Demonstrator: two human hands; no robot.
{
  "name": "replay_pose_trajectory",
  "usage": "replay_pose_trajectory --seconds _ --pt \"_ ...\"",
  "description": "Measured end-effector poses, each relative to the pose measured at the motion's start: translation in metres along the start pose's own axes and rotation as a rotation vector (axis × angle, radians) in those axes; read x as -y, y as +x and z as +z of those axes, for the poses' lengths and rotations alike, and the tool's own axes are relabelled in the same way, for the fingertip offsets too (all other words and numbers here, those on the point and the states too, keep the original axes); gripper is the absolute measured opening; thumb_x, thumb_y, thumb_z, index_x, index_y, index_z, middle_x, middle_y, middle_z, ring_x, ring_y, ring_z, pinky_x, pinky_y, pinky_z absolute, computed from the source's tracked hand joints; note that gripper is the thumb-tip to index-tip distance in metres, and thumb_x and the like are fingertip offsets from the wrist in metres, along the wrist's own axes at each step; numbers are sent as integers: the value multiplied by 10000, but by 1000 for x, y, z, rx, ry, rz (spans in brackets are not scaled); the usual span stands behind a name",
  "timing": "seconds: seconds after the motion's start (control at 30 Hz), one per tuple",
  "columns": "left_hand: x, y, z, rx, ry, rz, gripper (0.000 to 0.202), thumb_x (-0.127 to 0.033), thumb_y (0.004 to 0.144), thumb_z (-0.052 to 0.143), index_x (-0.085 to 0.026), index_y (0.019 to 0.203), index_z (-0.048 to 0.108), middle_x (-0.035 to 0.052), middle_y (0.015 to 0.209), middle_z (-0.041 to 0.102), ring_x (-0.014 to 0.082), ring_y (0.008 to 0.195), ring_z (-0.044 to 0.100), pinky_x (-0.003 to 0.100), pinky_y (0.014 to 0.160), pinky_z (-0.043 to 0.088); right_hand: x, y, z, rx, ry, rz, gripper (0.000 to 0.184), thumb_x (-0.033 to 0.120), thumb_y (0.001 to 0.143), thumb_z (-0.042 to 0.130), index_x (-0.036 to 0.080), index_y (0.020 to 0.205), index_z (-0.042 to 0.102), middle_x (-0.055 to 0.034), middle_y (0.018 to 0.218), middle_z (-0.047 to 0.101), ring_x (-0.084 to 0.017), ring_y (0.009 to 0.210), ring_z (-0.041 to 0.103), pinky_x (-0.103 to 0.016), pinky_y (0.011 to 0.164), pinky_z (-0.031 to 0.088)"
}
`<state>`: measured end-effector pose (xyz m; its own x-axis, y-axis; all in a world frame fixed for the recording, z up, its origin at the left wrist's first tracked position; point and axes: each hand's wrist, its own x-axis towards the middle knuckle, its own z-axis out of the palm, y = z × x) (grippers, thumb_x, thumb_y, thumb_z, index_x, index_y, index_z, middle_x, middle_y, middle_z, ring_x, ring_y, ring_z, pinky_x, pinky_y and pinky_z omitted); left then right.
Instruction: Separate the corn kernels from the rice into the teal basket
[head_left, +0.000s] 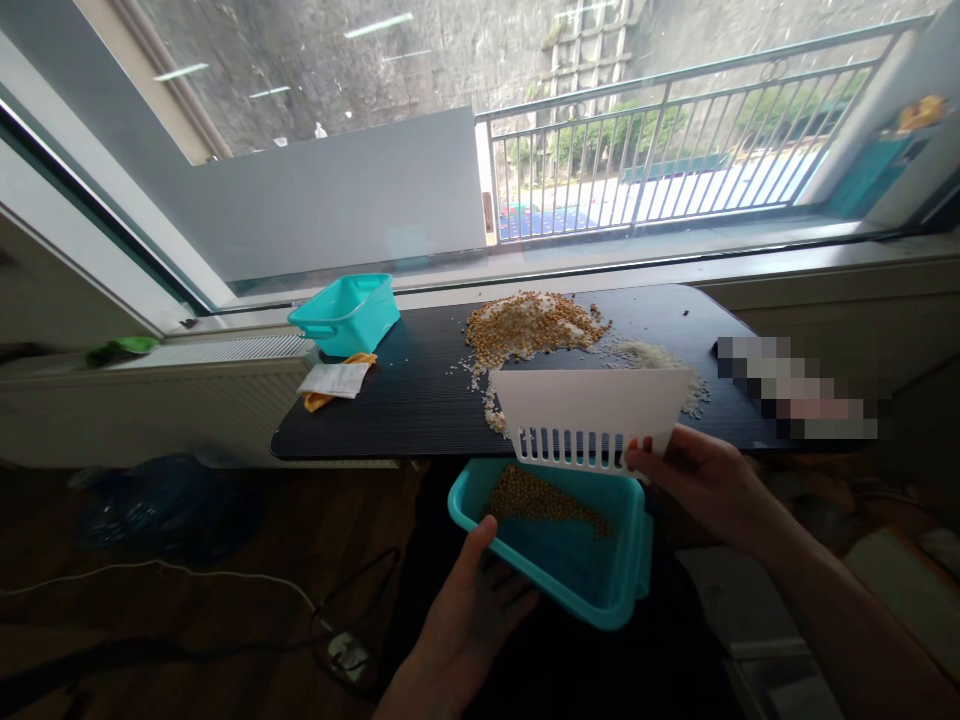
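Note:
My left hand [476,605] grips the near-left side of a turquoise plastic basin [551,583], thumb at the rim and fingers beneath. Tan, bean-like grains [536,497] lie along the basin's far side. In my right hand [701,475] is a white flat plastic piece [592,400] with a row of slots along its lower edge, pinched at its right end. It stands tilted over the basin's far rim, at the table's front edge. Behind it a heap of the same tan grains mixed with white rice-like grains [529,325] rests on the dark table [420,400].
A second turquoise basin [356,315] stands at the table's back left, by a paper [335,379] over something orange. White grains [649,355] lie scattered right of the heap. A blurred-out object [795,390] is at the right edge. A cable [225,573] crosses the floor.

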<state>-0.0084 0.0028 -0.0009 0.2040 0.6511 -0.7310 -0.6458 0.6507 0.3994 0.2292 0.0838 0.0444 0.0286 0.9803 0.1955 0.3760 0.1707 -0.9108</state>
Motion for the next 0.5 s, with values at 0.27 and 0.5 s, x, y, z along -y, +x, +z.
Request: replay_pose_trajectory --seconds 0.27,0.5 --pt "1 1 -2 1 -8 10 617 -495 843 575 -126 1330 491 161 1236 638 278 1040 649 404 968 462 4 7 0 -163 51 70 403 582 560 764 212 666 644 -34 628 667 -203 600 621 -336 586 547" --pt "1 0 -2 1 -5 11 605 -494 846 569 -130 1325 501 160 1266 622 273 1040 644 395 960 463 2 14 6 -140 45 53 275 475 602 744 222 641 646 -17 623 663 -170 575 604 -282 556 529"
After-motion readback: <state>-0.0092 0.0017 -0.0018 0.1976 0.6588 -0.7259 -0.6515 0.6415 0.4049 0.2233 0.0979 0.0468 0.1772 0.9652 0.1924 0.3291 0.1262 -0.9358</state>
